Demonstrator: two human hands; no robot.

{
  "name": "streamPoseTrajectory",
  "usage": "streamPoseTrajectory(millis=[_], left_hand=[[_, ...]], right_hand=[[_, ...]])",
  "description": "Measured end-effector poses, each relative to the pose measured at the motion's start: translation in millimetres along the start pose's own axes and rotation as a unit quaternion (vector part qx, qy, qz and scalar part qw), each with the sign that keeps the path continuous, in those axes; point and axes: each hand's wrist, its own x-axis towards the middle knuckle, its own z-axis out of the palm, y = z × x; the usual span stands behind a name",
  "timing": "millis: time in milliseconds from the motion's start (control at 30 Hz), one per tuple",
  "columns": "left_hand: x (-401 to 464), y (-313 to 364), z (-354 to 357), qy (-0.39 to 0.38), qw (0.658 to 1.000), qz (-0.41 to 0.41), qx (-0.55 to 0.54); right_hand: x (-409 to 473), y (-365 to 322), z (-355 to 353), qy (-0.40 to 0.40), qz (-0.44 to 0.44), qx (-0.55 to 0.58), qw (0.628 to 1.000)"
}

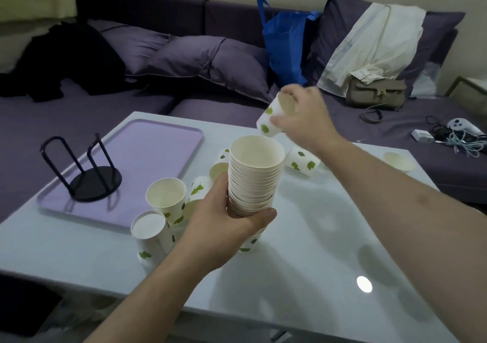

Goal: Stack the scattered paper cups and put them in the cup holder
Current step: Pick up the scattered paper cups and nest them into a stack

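Observation:
My left hand [226, 218] grips a tall stack of white paper cups [254, 176] with green leaf prints, held upright above the table. My right hand [303, 121] holds a single cup [271, 119] tilted, just above and behind the stack's open rim. Loose cups lie on the white table [316, 237]: an upright one [167, 197], an overturned one [149, 226], one on its side [303, 159], and one at the far right edge [399, 160]. The black wire cup holder [87, 174] stands empty on the lilac tray [147, 152] at the left.
A purple sofa [79, 121] wraps around the table's far side, with pillows, a blue bag [284, 44], a beige handbag [375, 93], dark clothes and a tangle of cables with a controller [458, 134]. A light reflects on the table's glossy top.

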Motion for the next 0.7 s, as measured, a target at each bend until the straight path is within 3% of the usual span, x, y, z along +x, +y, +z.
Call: streamPoseTrajectory(millis=[100,167,300,467,600,700], left_hand=[[-4.0,3.9,0.5,-0.006,1.000,0.008,0.019],[-6.5,5.0,0.9,-0.007,1.000,0.015,0.027],[-12.3,6.1,3.7,-0.006,0.999,0.017,0.037],[-18.7,8.2,7.4,-0.030,0.998,0.047,0.019],[-17.2,7.8,10.1,-0.025,0.998,0.053,0.014],[-14.0,8.6,15.6,-0.026,0.999,0.038,0.025]], right_hand=[[-40.9,-55.5,-54.0,0.045,-0.064,0.198,0.977],[-75.1,-81.0,-77.1,0.024,-0.119,0.250,0.961],[-124.4,-95.5,-78.4,-0.050,-0.176,0.089,0.979],[-145.6,-84.7,-55.9,-0.188,-0.150,-0.076,0.968],[-153.4,-79.1,-58.3,-0.248,-0.133,0.004,0.960],[-147.0,-61.9,-73.1,-0.163,-0.079,0.130,0.975]])
